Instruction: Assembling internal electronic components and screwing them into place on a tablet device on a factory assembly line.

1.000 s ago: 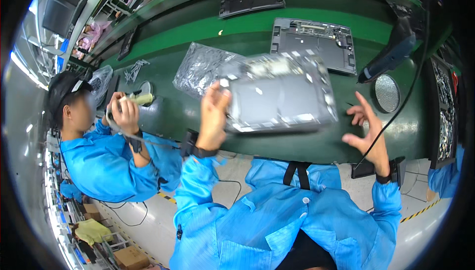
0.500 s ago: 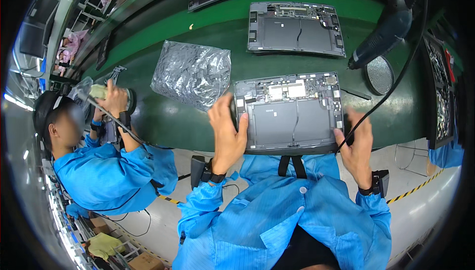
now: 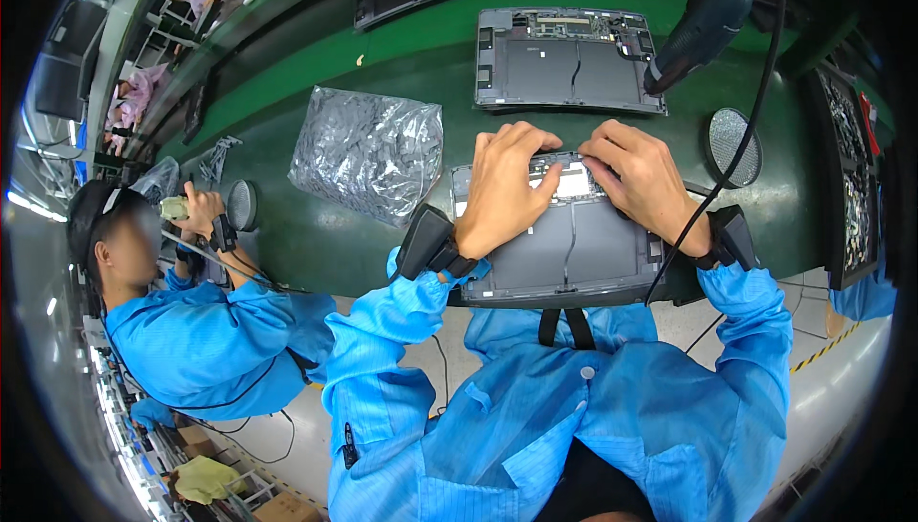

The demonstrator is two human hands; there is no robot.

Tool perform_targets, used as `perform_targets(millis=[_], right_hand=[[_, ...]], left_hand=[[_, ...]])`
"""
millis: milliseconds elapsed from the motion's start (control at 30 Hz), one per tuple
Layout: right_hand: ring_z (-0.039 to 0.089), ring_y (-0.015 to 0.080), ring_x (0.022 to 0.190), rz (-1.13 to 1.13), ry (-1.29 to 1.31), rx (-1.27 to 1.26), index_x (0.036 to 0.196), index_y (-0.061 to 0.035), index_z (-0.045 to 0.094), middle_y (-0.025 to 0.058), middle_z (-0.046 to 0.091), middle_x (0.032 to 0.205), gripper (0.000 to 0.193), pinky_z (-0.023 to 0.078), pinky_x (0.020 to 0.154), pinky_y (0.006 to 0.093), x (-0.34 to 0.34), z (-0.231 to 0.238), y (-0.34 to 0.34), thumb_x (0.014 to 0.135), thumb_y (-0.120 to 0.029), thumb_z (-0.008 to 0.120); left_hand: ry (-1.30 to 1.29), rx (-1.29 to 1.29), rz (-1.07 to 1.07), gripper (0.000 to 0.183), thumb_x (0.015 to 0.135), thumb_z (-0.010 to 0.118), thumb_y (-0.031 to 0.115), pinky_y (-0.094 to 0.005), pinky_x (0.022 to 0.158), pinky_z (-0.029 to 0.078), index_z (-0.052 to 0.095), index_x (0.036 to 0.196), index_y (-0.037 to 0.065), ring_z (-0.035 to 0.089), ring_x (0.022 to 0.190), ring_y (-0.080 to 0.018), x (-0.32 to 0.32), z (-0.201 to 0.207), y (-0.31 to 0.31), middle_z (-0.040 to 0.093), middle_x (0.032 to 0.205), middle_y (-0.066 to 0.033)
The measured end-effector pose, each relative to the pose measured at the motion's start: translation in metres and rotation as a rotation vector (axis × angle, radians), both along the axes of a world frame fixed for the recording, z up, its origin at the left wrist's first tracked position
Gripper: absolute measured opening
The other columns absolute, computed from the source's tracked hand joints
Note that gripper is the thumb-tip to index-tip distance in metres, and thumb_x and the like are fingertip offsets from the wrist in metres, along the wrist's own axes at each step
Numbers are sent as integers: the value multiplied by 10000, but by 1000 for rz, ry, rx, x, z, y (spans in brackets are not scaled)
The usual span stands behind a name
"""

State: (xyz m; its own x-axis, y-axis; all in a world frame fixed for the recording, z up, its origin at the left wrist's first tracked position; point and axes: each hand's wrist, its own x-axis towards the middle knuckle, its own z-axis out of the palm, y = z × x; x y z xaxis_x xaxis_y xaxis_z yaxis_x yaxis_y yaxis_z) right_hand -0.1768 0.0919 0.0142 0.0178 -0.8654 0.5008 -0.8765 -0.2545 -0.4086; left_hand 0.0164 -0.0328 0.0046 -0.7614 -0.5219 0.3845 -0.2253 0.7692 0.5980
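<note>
An open laptop base (image 3: 521, 254), grey with a circuit board along its far side, lies at the table's near edge. My left hand (image 3: 507, 183) is over its far left part, thumb apart from the bent fingers, with nothing visible between them. Across from it, my right hand (image 3: 645, 173) bends over the far right of the board, fingertips drawn together. What those fingertips hold, if anything, is too small to tell. Both hands cover parts of the circuit board. Silvery parts on it (image 3: 574, 183) show between the hands.
Behind lies a second open laptop base (image 3: 574, 73), with a hanging power screwdriver (image 3: 703, 30) over its right corner. A plastic bag of dark parts (image 3: 368, 154) lies left; a round dish of screws (image 3: 734, 147) stands right. A black cable (image 3: 755, 120) hangs across. A co-worker (image 3: 220, 331) sits left.
Both hands have moved from the laptop base's sides to the circuit board at its far side. The screwdriver has swung left, over the second base's corner.
</note>
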Motion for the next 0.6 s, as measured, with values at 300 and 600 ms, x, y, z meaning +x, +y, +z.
perform_targets(millis=[300,600], right_hand=[[614,370,780,39,19,37,1007,-6,604,133,622,906,222,518,765,468,6,-1,-6,837,4,746],[627,375,777,-3,134,-10,951,-13,636,138,637,893,149,519,744,462,10,-2,-13,856,0,750]], left_hand=[[65,95,-18,169,891,779,107,-401,883,440,771,1045,38,711,942,-297,-6,-12,-3,754,980,-99],[91,104,-5,154,889,775,101,-411,890,426,772,1028,35,710,927,-314,-6,-13,-2,757,983,-109]])
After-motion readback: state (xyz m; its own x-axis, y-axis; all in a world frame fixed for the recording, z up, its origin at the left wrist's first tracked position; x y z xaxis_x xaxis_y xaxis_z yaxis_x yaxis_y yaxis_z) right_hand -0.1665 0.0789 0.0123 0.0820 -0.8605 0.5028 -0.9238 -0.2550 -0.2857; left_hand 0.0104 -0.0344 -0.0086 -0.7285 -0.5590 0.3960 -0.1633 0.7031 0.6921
